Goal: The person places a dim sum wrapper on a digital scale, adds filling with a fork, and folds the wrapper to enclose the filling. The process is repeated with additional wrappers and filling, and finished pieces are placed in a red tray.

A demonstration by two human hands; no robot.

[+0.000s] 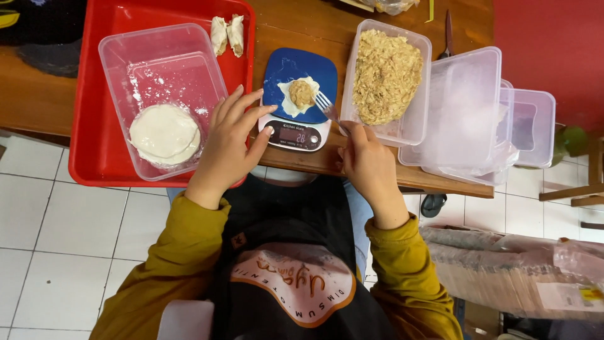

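Your right hand (pixel 370 165) sits at the near edge of the tabletop (pixel 327 28), fingers (pixel 352 135) closed around the handle of a fork (pixel 328 108). Fork tines rest at the right rim of a round dough wrapper (pixel 290 101), which has a lump of filling (pixel 302 93) at its middle. The wrapper lies on a blue kitchen scale (pixel 283 68) at the near edge, mid-tabletop.

Your left hand (pixel 231 141) is empty, fingers spread and loosely open, hovering over the scale's left side; fingertips just beside the display, contact uncertain.

Left of the scale: a red tray (pixel 88 145) overhanging the near edge. In it, a clear tub (pixel 126 50) dusted with flour and holding a stack of wrappers (pixel 165 133). Two folded dumplings (pixel 227 34) lie at the tray's far right corner.

Right of the scale, just beside it: a clear container of minced filling (pixel 387 75). Further right, stacked empty clear containers (pixel 465 113) reach the tabletop's right edge.
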